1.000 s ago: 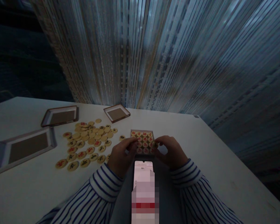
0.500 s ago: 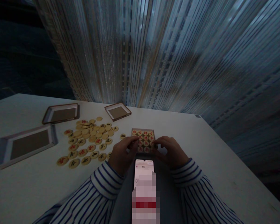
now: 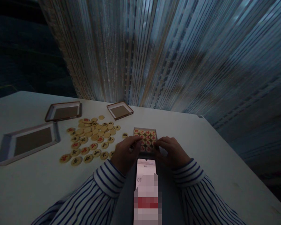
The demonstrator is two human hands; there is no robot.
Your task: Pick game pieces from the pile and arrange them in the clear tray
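A small shallow box stands in front of me on the white table, filled with rows of round Chinese chess pieces with red characters facing up. At its left side my left hand is closed, its thumb and fingertips over the rim and the nearest pieces. On the opposite side my right hand has its curled fingers on the right edge of the box. The fingers cover some pieces along both sides. Whether a single piece sits between any fingertips cannot be made out.
Many loose chess pieces, some red, some black and some blank side up, lie scattered to the left. Three shallow trays or lids lie beyond and beside them. A lit phone is below the box. A string curtain hangs behind the table.
The view has shifted slightly, so the table things sit a little further right. Both hands remain at the sides of the box, and the pieces in it look unchanged.
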